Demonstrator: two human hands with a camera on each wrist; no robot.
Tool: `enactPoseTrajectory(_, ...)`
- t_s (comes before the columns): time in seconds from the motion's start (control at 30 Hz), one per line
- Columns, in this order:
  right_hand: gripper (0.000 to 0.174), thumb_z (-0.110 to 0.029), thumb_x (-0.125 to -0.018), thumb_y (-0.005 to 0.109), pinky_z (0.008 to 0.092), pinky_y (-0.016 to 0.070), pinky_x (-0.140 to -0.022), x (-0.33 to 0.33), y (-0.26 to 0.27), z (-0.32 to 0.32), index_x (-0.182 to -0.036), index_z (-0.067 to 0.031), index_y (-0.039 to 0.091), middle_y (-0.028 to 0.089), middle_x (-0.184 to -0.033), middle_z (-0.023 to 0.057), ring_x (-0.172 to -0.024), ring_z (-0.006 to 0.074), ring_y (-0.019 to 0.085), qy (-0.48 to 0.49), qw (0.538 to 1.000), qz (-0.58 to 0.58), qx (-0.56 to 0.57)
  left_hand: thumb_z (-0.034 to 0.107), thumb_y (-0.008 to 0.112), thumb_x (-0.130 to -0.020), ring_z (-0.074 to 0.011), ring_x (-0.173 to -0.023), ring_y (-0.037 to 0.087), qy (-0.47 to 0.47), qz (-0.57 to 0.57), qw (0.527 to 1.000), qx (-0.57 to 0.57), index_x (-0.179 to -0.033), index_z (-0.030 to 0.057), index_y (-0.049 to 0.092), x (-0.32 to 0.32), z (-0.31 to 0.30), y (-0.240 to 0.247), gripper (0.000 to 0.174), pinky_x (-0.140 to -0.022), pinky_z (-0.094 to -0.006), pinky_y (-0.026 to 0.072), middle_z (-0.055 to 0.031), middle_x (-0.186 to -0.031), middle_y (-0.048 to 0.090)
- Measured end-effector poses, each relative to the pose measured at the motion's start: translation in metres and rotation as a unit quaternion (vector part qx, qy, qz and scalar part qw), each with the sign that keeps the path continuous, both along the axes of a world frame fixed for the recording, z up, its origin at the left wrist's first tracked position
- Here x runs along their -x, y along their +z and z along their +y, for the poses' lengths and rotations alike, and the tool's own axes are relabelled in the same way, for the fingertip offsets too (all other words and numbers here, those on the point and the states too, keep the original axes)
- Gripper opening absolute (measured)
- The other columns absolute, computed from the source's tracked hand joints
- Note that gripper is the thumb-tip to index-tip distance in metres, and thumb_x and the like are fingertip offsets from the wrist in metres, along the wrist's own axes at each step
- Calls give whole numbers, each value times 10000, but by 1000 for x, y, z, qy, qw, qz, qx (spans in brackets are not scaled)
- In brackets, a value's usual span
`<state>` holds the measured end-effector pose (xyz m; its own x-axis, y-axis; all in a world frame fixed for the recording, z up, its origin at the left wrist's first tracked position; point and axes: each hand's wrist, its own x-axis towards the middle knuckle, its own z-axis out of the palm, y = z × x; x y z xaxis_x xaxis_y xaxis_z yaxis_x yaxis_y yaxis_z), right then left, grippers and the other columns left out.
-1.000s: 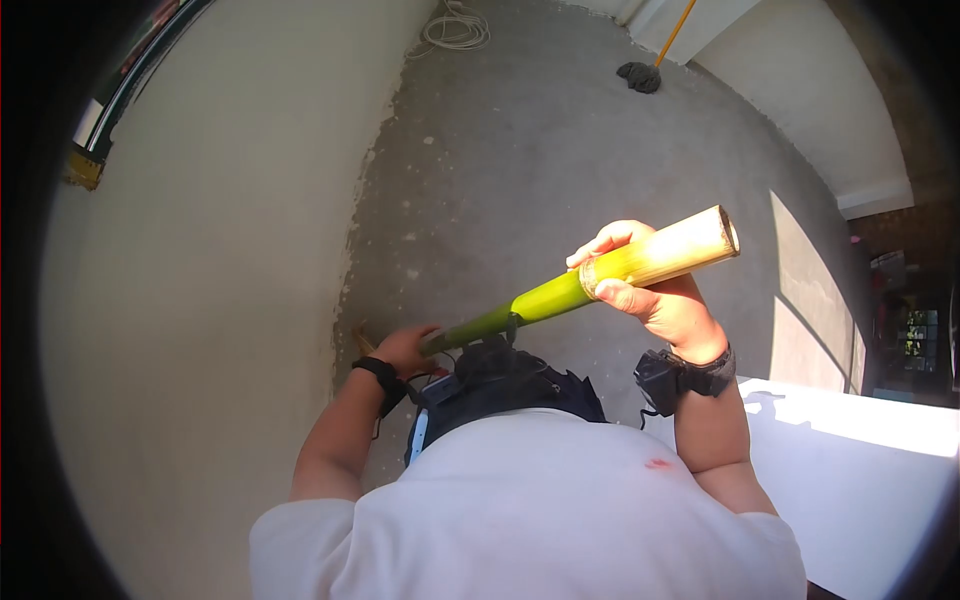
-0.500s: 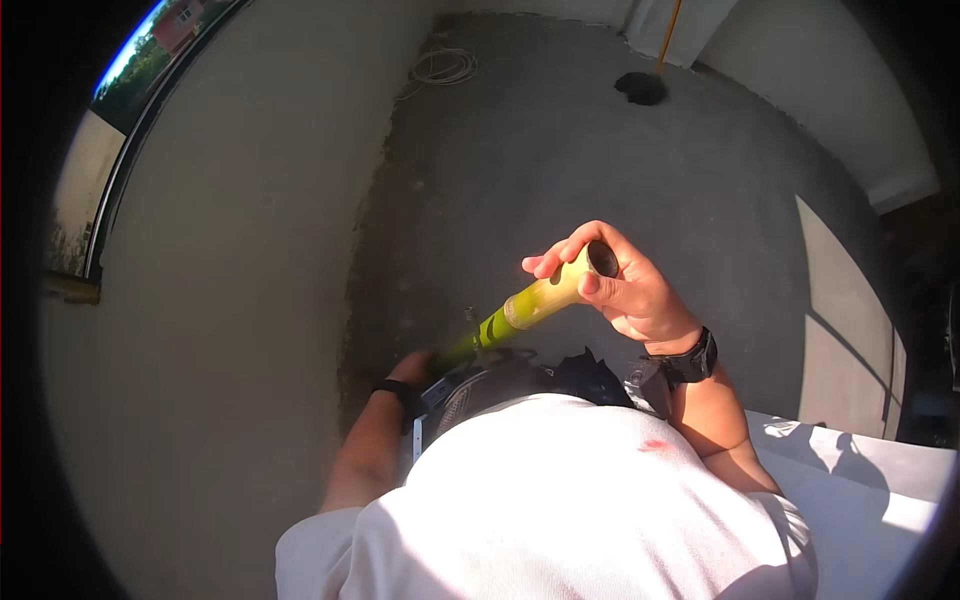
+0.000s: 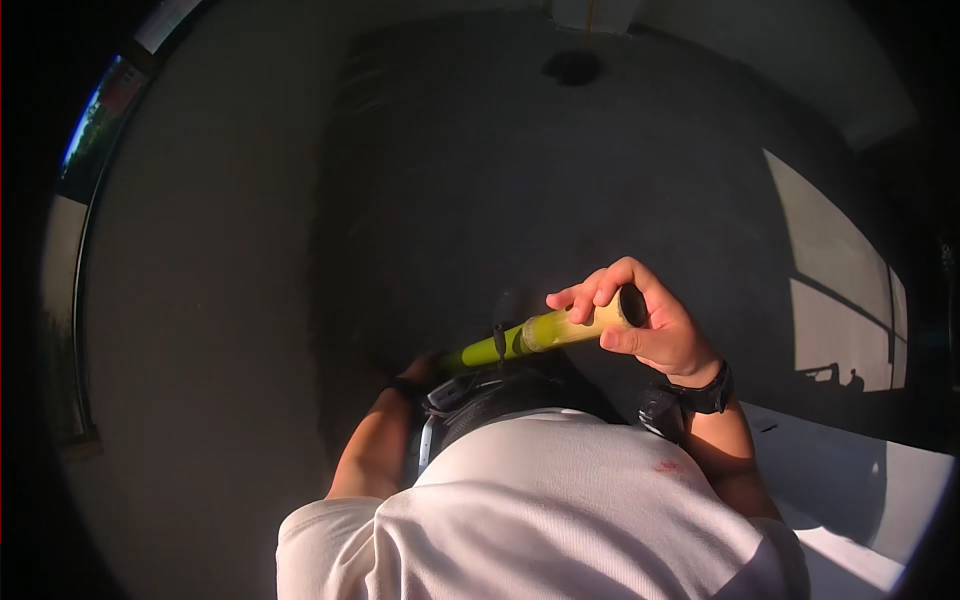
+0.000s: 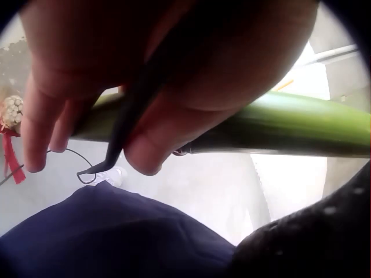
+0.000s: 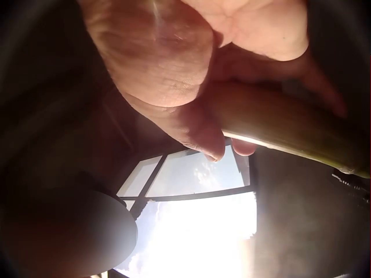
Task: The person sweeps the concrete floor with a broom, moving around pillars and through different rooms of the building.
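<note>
A length of green bamboo [image 3: 480, 352] slants across in front of the body, paler toward its hollow cut end [image 3: 633, 305]. Around that pale end, my right hand [image 3: 655, 325] grips with thumb on one side and fingers over the other; the right wrist view shows the bamboo [image 5: 284, 121] running out from the palm. In shadow at the lower end, my left hand [image 3: 428, 368] holds the stalk. Up close in the left wrist view, the left hand's fingers and thumb straddle the green bamboo [image 4: 313, 119], and a black strap [image 4: 136, 104] crosses in front.
A bundle of pale stick ends [image 4: 11, 112] with a red ribbon [image 4: 13, 156] shows beyond the left fingers. A wall [image 3: 200, 280] runs along the left. A dark mop head [image 3: 573, 67] lies on the far floor, and a white surface [image 3: 850, 480] stands at right.
My right hand has shifted from the bamboo's joint up to its hollow end, which has swung toward the head camera. My left hand keeps to the lower end. The head view has turned and darkened.
</note>
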<state>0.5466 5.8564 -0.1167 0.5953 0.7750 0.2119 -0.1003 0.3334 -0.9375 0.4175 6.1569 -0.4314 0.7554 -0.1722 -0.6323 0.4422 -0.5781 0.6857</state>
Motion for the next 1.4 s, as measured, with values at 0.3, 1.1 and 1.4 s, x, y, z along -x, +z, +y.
enactPoseTrajectory(0.3,250,-17,-797,611,470,353,-964,23,-16,6,-965,-90,442,565,-938,87,-1073,290,508,-141,990,-4,25,38,600,-760,-211,-973,590,-78,-95,992,38,-1085,69,588,-92,22,-1,326,-869,-330,451,-102,-1004,635)
enactPoseTrajectory(1.1,246,99,-699,649,411,398,-955,-79,14,5,-865,-48,542,611,-963,91,-1069,286,557,-280,944,-37,169,165,757,-568,-248,-858,619,-284,-55,957,13,-994,51,617,-343,44,30,463,-784,-336,489,-115,-884,653)
enactPoseTrajectory(1.4,203,2,-792,640,343,379,-953,-245,-15,-41,-925,-50,494,544,-1079,68,-1199,214,459,-186,968,74,152,230,736,-623,-246,-956,600,-119,-121,982,-80,-1030,45,613,-400,3,30,464,-838,-337,476,-134,-986,637)
